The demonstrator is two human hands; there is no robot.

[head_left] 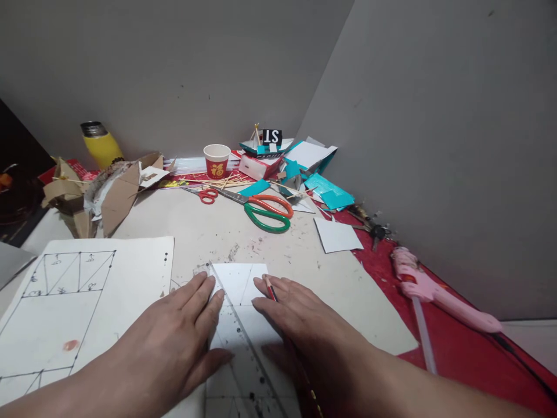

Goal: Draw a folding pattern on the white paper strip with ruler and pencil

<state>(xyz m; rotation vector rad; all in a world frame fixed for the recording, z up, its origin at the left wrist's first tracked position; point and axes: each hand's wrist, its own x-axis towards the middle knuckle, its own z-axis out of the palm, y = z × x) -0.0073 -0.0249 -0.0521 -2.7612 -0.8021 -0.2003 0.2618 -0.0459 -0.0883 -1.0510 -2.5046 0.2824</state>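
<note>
On my feed the left hand (187, 325) lies flattened, fingers spread and pressing a clear ruler (250, 342) down rather than gripping it. The right hand (300, 307) holds a pencil (270, 288) loosely among its fingers, tip poking out past them, with the hand resting low over the other side. Between and under both hands is the white paper (230, 276), with the ruler slanting across it from top left to bottom right.

I'd judge the marking partway along: a slanted line and a crosswise one show near the far end, more lines near my end. The middle looks unruled beside the ruler, though the hands and shadow hide much, so I can't tell what is left.

Just left, a drawn sheet (139, 325) bears lattice lines. Ahead I have room on the pale board (369, 307) up to the big scissors (249, 206) and small scissors (204, 195). To the right, there's room until the board's slanting edge; beyond it lie red cloth (456, 354) and a pink glue gun (452, 307). Far back, a paper cup (216, 162) stands upright.
</note>
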